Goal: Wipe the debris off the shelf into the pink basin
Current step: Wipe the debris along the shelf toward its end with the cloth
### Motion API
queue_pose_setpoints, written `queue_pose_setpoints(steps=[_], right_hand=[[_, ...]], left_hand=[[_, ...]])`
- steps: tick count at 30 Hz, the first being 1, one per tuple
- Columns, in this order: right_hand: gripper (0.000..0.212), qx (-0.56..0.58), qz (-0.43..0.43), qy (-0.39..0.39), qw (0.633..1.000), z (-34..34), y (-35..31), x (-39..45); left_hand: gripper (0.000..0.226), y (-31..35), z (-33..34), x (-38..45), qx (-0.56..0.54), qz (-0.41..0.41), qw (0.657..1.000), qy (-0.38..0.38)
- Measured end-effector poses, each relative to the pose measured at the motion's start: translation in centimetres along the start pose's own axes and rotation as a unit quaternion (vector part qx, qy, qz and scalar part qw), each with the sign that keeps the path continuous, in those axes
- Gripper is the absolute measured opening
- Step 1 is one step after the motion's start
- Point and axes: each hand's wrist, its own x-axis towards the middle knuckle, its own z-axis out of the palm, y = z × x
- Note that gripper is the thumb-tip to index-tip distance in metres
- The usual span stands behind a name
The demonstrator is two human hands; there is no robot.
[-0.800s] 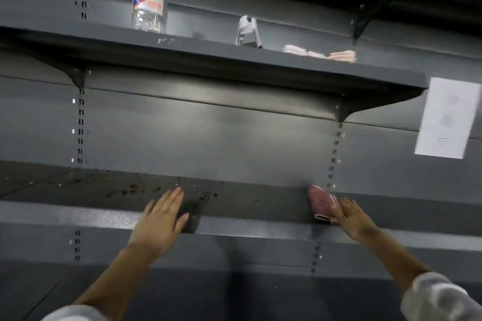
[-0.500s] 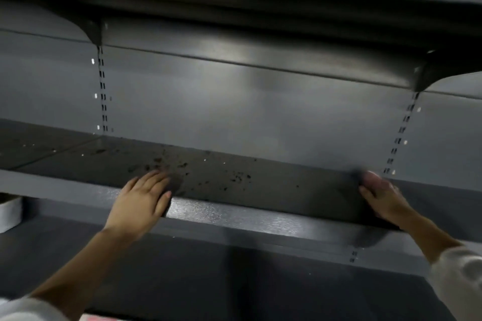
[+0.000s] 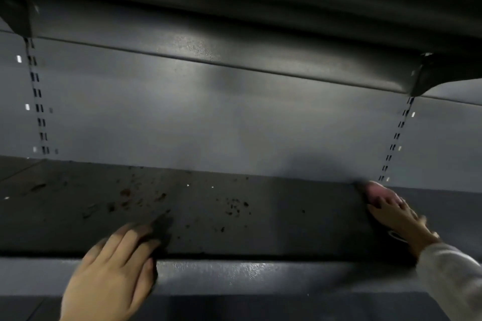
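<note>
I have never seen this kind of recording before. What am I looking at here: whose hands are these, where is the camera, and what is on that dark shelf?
There is no machine: a person wears a camera on the head, looking forward and down at their own bare hands. The left hand rests flat on the front edge of the dark shelf. The right hand presses a pink cloth onto the shelf near the back wall. Dark crumbs of debris lie scattered on the shelf between the hands, mostly toward the left. Another shelf hangs overhead. No pink basin shows in this picture.

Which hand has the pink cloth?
The right hand, far right on the shelf, presses the pink cloth. The left hand lies bare.
</note>
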Motion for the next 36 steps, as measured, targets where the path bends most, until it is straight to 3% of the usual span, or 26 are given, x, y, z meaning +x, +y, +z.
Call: queue_pose_setpoints(steps=[3, 5, 7, 10, 12, 15, 18, 20, 23, 25, 29, 33, 36], right_hand=[[0.036, 0.035, -0.147, 0.051, 0.987, 0.1, -0.9, 0.6], [0.026, 0.118, -0.206, 0.046, 0.97, 0.2, -3.3, -0.4], [0.029, 0.179, -0.239, 0.031, 0.954, 0.7, -7.0, -2.6], [0.042, 0.158, -0.295, 0.003, 0.942, 2.6, -13.9, -5.8], [0.04, 0.113, -0.306, -0.026, 0.945, 3.8, -17.8, -7.6], [0.034, 0.128, -0.302, -0.006, 0.945, 3.7, -20.8, -9.6], [0.024, 0.324, -0.232, -0.016, 0.917, 1.8, -19.2, -9.8], [0.018, 0.398, -0.176, 0.03, 0.9, 0.9, -15.7, -8.0], [0.033, 0.202, -0.097, 0.049, 0.973, 0.6, -9.9, -3.6], [0.037, 0.084, -0.099, 0.047, 0.99, 1.5, -8.0, -1.3], [0.036, 0.066, -0.196, 0.07, 0.976, 2.8, -12.0, -1.7], [0.037, 0.04, -0.297, -0.012, 0.954, 3.7, -20.3, -5.2], [0.034, 0.087, -0.366, -0.055, 0.925, 3.9, -24.4, -8.5]], left_hand=[[0.067, 0.1, 0.4, 0.0, -0.012, 0.002, 1.0, -0.004], [0.066, 0.2, 0.6, 0.0, -0.02, 0.002, 1.0, -0.006], [0.064, 0.2, 0.6, 0.0, -0.022, 0.005, 1.0, -0.006], [0.06, 0.1, 0.5, -0.1, -0.026, 0.013, 1.0, 0.0], [0.06, 0.0, 0.4, -0.1, -0.032, 0.018, 0.999, -0.002], [0.063, -0.2, 0.1, 0.0, -0.025, 0.023, 0.999, -0.005], [0.067, -1.1, -0.6, 0.0, -0.02, 0.014, 0.999, -0.029], [0.069, -2.0, -1.2, 0.1, -0.018, -0.006, 0.999, -0.044], [0.07, -2.7, -1.4, -0.1, -0.008, -0.024, 0.998, -0.063], [0.07, -2.6, -1.2, -0.2, -0.007, -0.023, 0.997, -0.068], [0.068, -2.4, -0.8, -0.2, -0.013, -0.02, 0.997, -0.079], [0.067, -2.3, -1.0, -0.3, -0.018, -0.022, 0.995, -0.095], [0.068, -2.1, -1.2, -0.3, -0.013, -0.027, 0.995, -0.094]])
